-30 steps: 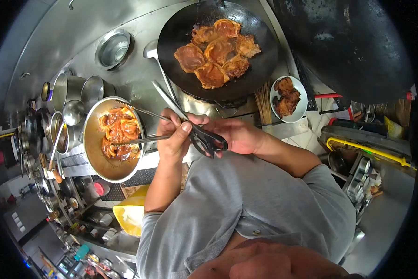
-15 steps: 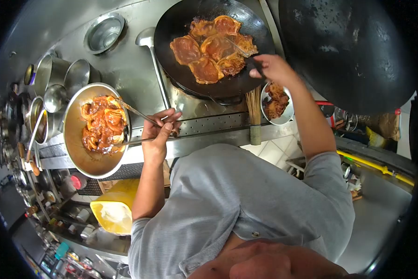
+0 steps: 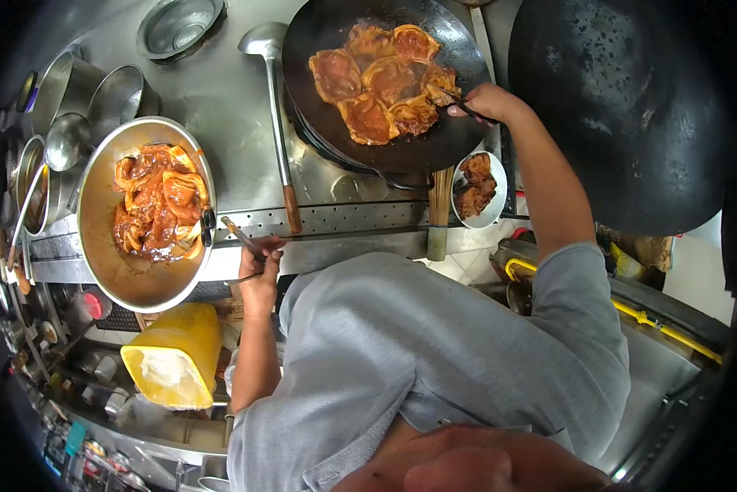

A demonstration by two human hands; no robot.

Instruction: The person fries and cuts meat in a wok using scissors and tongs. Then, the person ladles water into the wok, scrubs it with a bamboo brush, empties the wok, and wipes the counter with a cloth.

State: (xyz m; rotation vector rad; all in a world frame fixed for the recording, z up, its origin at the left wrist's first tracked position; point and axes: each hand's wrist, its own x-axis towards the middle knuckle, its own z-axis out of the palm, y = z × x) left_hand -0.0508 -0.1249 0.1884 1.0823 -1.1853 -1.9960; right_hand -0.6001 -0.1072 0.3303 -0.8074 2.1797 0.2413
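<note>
My left hand [image 3: 261, 271] is closed on metal tongs [image 3: 241, 235], just right of a large metal bowl [image 3: 93, 275] of raw meat in red sauce [image 3: 159, 201]. At the right rim of a black wok [image 3: 303, 90], my right hand [image 3: 490, 107] grips black-handled scissors [image 3: 472, 111]. Their blades reach a browned meat piece [image 3: 440, 84], partly hiding it. Several other meat slices [image 3: 367, 120] lie close together in the wok. Below my right hand, a white bowl [image 3: 497, 205] holds dark cooked meat [image 3: 476, 184].
A ladle [image 3: 278, 123] lies on the steel counter [image 3: 221, 107] left of the wok. A bamboo brush [image 3: 440, 209] stands beneath the wok. Pots [image 3: 122, 98] and an empty metal basin [image 3: 180, 29] are at upper left. A yellow container [image 3: 196, 332] stands below the bowl.
The scissors, earlier between both hands, have moved with my right hand up and right to the wok. The tongs have moved from over the raw meat to outside the metal bowl. The view has shifted.
</note>
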